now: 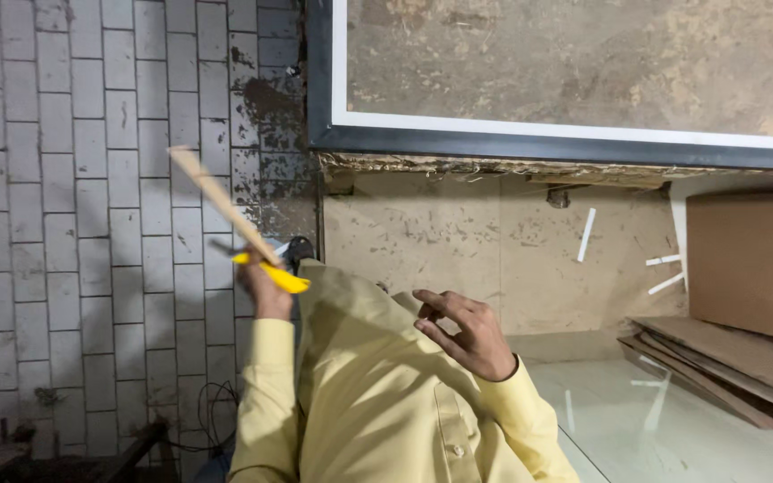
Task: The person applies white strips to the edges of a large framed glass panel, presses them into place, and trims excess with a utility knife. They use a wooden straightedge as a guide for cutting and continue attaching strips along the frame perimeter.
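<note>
While your left hand [266,291] is raised in front of the tiled wall [64,206], its fingers are wrapped shut around the lower end of a long flat wooden strip [216,201] together with a yellow-handled tool [277,275]. The strip rises from those fingers up and to the left, its long axis on a diagonal, its free end pointing toward the upper left, well clear of the wall tiles. The yellow handle lies just under the strip, running down and to the right of the fingers; what kind of tool it is cannot be told.

Your right hand [467,335] hovers to the right of the left one, empty, its fingers loosely curled and half spread, touching nothing. Both arms wear yellow sleeves [266,394].

Judging by this, the strip is lifted and in hand, but it is not set against or joined to anything; whatever fitting or cutting it is meant for appears not yet done.

Beyond the right fingers lie brown boards [726,358] stacked low, and above them a dark-framed panel [574,134].
</note>
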